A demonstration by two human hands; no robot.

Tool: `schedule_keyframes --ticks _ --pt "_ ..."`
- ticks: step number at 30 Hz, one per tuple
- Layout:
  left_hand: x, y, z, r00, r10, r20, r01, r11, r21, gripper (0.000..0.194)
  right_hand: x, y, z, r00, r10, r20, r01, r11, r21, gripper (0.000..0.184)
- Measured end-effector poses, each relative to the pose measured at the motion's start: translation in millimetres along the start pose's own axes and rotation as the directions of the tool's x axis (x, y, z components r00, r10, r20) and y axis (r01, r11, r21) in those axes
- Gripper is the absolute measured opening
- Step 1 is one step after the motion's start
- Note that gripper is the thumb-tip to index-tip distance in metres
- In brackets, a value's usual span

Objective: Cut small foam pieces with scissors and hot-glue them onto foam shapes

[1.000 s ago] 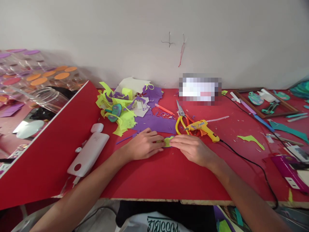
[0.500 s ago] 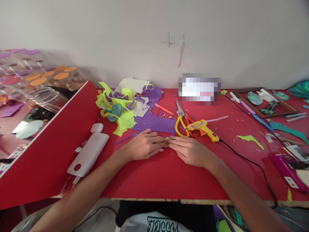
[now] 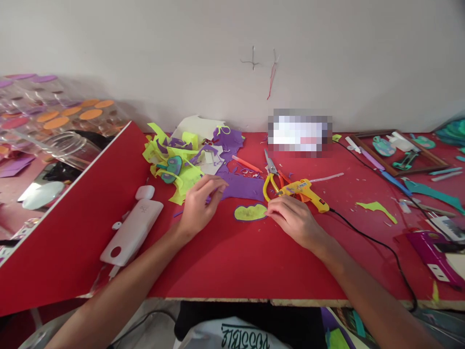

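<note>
A yellow-green foam cutout (image 3: 250, 213) with a wavy, cloud-like top and a purple border lies flat on the red table. My right hand (image 3: 296, 220) is closed, fingertips pinched at the cutout's right end. Left of it, my left hand (image 3: 202, 206) is lifted, fingers loosely bent and apart, with nothing visible in them. Behind the right hand lie yellow-handled scissors (image 3: 271, 177) and a yellow hot glue gun (image 3: 308, 194). A purple foam sheet (image 3: 243, 186) is just beyond the cutout.
Foam scraps (image 3: 181, 165) are heaped at the back left, near a white power bank (image 3: 132, 232) and a red panel (image 3: 90, 218). A black cord (image 3: 370, 241) runs from the glue gun. On the right stand a wooden frame (image 3: 410, 175) and a magenta device (image 3: 432, 257).
My left hand has come off the foam cutout, moving left and up. My right hand has shifted right to the cutout's end, so the cutout now shows.
</note>
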State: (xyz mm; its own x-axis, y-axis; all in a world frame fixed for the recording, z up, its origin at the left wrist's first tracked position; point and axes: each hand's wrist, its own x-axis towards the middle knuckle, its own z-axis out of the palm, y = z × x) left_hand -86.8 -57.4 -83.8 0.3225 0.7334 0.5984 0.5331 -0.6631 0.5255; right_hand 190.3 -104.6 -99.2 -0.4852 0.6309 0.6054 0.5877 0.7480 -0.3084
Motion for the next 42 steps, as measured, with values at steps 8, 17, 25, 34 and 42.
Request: schedule_keyframes --ticks 8,17,25,34,42 --pt "16.8 -22.1 -17.7 0.892 -0.43 -0.14 0.404 0.897 -0.178 0.018 -1.3 -0.9 0.9 0.999 0.021 0.048 -0.023 0.999 0.049 0.016" --pt "21.7 -56.4 -46.5 0.734 -0.442 0.516 0.304 0.893 0.333 0.023 -1.8 4.5 -4.2 0.996 -0.058 0.061 0.064 0.993 -0.101 0.034" --pt "15.2 -56.8 -46.9 0.657 -0.32 0.683 0.175 0.946 0.274 0.012 -12.9 50.0 -44.2 0.873 0.44 -0.212 -0.488 0.778 -0.396 0.029" --pt "15.2 -55.9 -43.5 0.665 -0.298 0.685 0.168 0.953 0.251 0.009 -22.2 63.7 -57.5 0.569 0.81 0.14 -0.632 0.54 -0.557 0.054" --pt "17.8 -51.4 -42.0 0.715 -0.376 0.59 0.27 0.926 0.263 0.007 -21.2 59.3 -52.4 0.6 0.779 0.18 -0.592 0.584 -0.555 0.039"
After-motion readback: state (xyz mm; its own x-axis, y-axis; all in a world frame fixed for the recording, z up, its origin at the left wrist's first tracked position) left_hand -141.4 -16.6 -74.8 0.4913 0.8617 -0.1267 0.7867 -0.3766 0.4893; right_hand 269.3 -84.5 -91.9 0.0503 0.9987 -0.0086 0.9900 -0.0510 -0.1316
